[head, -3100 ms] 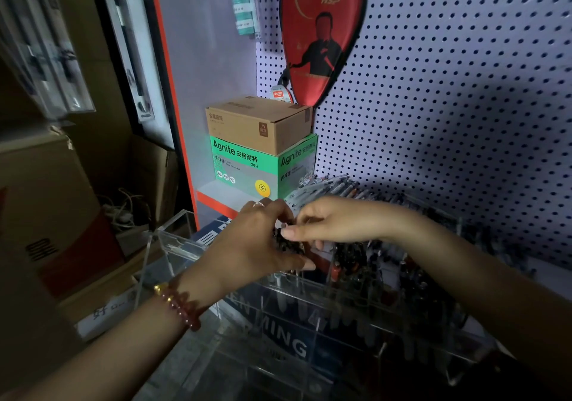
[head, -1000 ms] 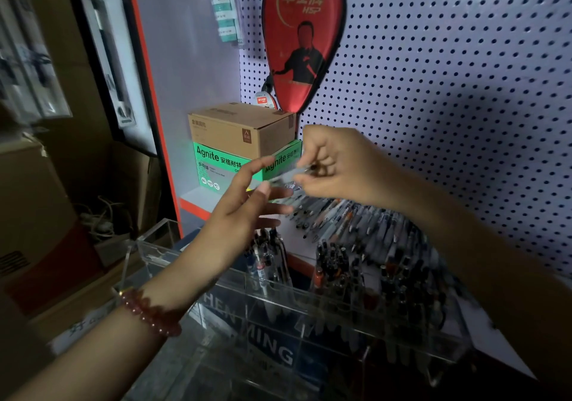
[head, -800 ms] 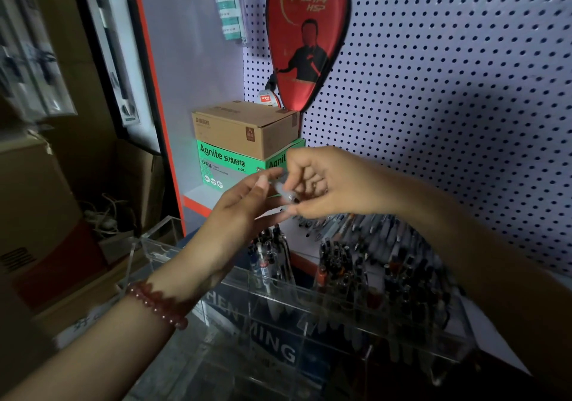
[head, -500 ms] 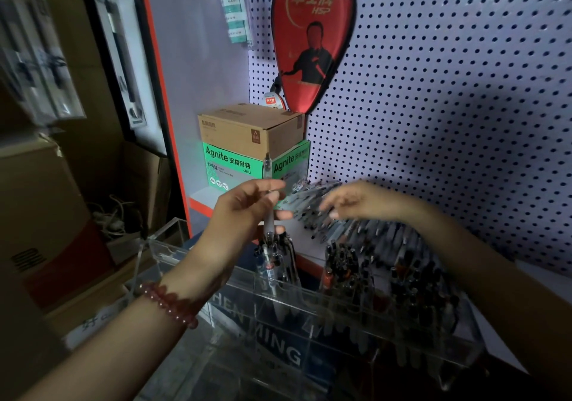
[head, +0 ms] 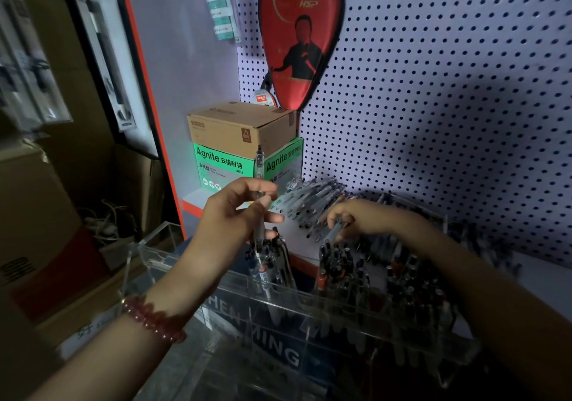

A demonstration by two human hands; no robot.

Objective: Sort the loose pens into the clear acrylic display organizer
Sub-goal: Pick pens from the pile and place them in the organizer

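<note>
Your left hand point(head: 235, 214) pinches a clear pen point(head: 259, 165) upright, its tip just over the left compartment of the acrylic organizer point(head: 145, 245). This looks like the drop-in step. Your right hand point(head: 356, 218) curls around a second pen point(head: 335, 230) among the far loose pens point(head: 309, 196). Next, lower it straight between its neighbours.

— What's on the back wall?
— A white pegboard point(head: 448, 90). A red racket cover point(head: 301, 38) hangs on it, with a dark figure printed on its face.
— And under the cover?
— A brown cardboard box point(head: 241, 128) stacked on a green box point(head: 223, 168) marked "Agnite", both in the corner.
— Further left?
— A clear hanging pack point(head: 221, 13) with green-and-white contents, then large cartons point(head: 31, 214) and a tangle of pale cables point(head: 105, 221), all dim.
</note>
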